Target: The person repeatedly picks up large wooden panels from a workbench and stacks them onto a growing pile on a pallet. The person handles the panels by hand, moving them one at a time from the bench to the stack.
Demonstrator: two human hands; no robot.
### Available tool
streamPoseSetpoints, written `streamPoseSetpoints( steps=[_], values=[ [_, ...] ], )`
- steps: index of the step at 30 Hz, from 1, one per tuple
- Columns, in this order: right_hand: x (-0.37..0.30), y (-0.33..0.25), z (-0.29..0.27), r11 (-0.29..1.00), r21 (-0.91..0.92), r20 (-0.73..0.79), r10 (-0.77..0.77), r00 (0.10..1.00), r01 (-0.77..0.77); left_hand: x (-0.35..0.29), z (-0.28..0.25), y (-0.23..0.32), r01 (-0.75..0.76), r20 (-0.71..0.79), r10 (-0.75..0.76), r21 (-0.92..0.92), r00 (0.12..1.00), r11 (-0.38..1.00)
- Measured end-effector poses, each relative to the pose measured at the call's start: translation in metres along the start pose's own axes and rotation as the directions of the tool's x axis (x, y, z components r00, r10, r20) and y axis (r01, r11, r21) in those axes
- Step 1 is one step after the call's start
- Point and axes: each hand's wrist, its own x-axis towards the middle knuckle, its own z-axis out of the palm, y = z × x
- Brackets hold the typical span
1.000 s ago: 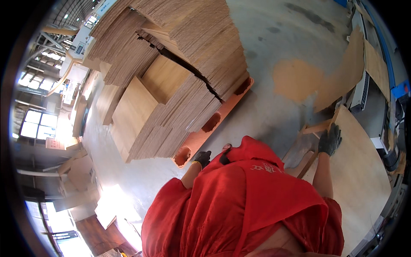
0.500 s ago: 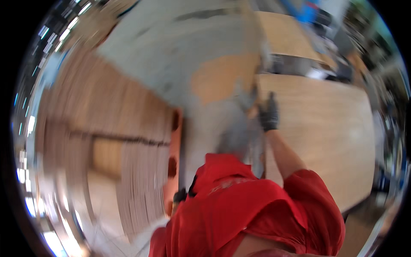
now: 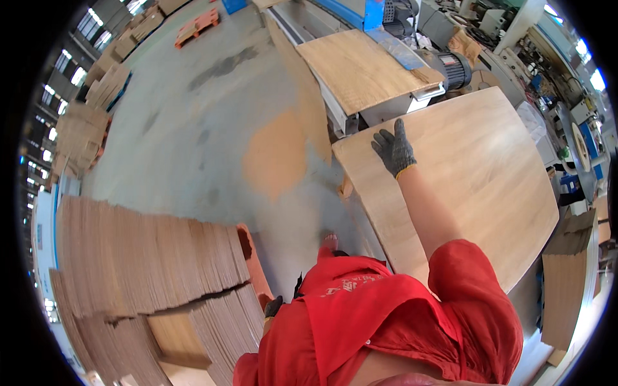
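Observation:
My right hand, in a dark grey knit glove with a yellow cuff edge, is over the far left part of a large light-brown wood board. Its fingers are stretched out and apart, and it grips nothing. Whether the palm touches the board I cannot tell. My left hand, in a dark glove, hangs low by my red apron, beside an orange pallet. Only a small part of it shows, and its fingers are mostly hidden. Left of it stand tall stacks of thin brown panels.
Beyond the board is a machine table with a wood sheet on it and a motor beside it. Sawdust covers part of the grey floor. Another panel stack stands at the right. Loaded pallets line the far left.
My view has turned and steadied from a blur. The board and machine table now appear farther left and tilted. My right hand stays by the board's left edge, its fingers now clearly spread.

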Motion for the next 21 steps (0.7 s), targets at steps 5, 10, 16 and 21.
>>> streamPoseSetpoints(
  steps=[5, 10, 16, 21],
  values=[
    [0.077, -0.048, 0.042, 0.998, 0.020, -0.111, -0.051, 0.993, 0.053, 0.040, -0.019, 0.105, 0.106, 0.122, -0.048, -0.538, 0.991, 0.836],
    [0.128, -0.065, 0.052, 0.974, 0.205, -0.329, -0.027, 0.944, 0.099, 0.061, -0.034, 0.169, 0.106, 0.105, -0.048, -0.654, 0.993, 0.749],
    [0.117, -0.049, 0.043, 0.911, 0.386, -0.165, -0.089, 0.982, 0.148, 0.064, -0.062, 0.164, 0.149, 0.103, -0.110, -0.547, 0.989, 0.824],
    [0.045, -0.024, 0.008, 0.888, 0.383, -0.134, -0.218, 0.967, 0.253, 0.096, -0.040, 0.118, 0.115, 0.129, -0.070, -0.383, 0.989, 0.916]
  ],
)
